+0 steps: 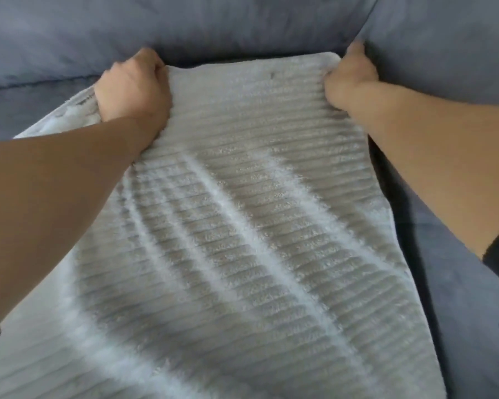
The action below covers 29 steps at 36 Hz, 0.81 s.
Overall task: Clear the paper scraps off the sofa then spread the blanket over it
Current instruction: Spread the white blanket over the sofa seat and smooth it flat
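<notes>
While our left hand [133, 87] and right hand [350, 79] clench the blanket [242, 211] by its far edge, fingers [153, 60] curled tight into it, at the back edge of the sofa [458, 312] seat, we risk uneven pulls (diagonal ridges show) skewing it or bunching its left corner.

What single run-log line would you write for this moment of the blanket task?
stage: spreading blanket | left hand: grips blanket far edge | right hand: grips far corner | sofa: partly covered | blanket: creased
</notes>
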Available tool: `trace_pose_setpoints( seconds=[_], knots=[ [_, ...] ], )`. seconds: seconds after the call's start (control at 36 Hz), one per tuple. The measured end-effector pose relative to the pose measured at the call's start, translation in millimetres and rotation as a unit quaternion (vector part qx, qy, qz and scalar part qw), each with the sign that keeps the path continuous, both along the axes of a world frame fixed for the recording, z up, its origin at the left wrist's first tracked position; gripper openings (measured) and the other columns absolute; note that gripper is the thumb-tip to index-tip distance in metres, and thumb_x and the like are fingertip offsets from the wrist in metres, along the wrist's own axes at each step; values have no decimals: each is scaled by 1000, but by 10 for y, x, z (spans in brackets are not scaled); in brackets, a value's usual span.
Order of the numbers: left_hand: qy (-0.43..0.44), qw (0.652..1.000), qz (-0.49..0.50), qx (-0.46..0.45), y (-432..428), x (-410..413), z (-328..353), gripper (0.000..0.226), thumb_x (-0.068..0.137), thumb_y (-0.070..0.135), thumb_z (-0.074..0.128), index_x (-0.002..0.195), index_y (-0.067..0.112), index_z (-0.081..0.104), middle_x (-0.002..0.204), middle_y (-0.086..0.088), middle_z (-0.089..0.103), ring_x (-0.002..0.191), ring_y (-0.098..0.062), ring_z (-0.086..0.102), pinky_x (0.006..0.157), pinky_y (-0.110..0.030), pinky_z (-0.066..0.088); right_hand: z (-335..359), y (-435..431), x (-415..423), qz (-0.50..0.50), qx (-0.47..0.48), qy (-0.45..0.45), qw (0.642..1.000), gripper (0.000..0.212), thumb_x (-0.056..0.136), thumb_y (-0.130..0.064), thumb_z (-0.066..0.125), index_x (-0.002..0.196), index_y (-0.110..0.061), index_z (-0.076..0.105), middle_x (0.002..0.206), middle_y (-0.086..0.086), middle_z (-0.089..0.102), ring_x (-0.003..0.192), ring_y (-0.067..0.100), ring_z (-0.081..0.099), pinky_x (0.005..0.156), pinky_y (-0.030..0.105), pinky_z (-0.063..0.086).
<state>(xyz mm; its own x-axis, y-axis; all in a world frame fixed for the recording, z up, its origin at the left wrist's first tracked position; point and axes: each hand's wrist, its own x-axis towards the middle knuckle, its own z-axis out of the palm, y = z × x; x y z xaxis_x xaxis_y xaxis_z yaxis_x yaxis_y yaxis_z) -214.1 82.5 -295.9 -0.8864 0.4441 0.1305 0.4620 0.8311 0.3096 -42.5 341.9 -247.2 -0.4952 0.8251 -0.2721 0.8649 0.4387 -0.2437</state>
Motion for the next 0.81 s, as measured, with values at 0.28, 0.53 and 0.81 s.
trace_pose_setpoints(
  seconds=[0.28, 0.53, 0.81],
  knots=[
    [-92, 991, -84, -38, 364, 376, 528, 27, 98, 29, 46, 118, 24, 64, 107, -22, 70, 98, -45, 63, 79, -46, 49, 280, -608, 1335, -155, -106, 156, 970, 21, 99, -24, 55, 117, -14, 59, 103, 9, 69, 88, 28, 65, 67, 35, 51],
    [-128, 925, -343, -99, 1947, 1288, 710, 37, 102, 14, 47, 134, 26, 60, 126, -10, 64, 109, -35, 62, 80, -40, 50, 146, -1469, 2801, -324, -167, 165, 916, 34, 99, -36, 57, 131, -27, 54, 103, 3, 73, 103, 31, 68, 87, 51, 56],
    [-55, 799, -512, -309, 2454, 1700, 717, 19, 93, 12, 58, 112, 13, 58, 123, -16, 61, 110, -37, 59, 92, -42, 48, 56, -1824, 3946, -449, -168, 153, 864, 34, 96, -29, 65, 67, -14, 56, 48, 4, 58, 52, 18, 60, 51, 24, 41]
  ],
)
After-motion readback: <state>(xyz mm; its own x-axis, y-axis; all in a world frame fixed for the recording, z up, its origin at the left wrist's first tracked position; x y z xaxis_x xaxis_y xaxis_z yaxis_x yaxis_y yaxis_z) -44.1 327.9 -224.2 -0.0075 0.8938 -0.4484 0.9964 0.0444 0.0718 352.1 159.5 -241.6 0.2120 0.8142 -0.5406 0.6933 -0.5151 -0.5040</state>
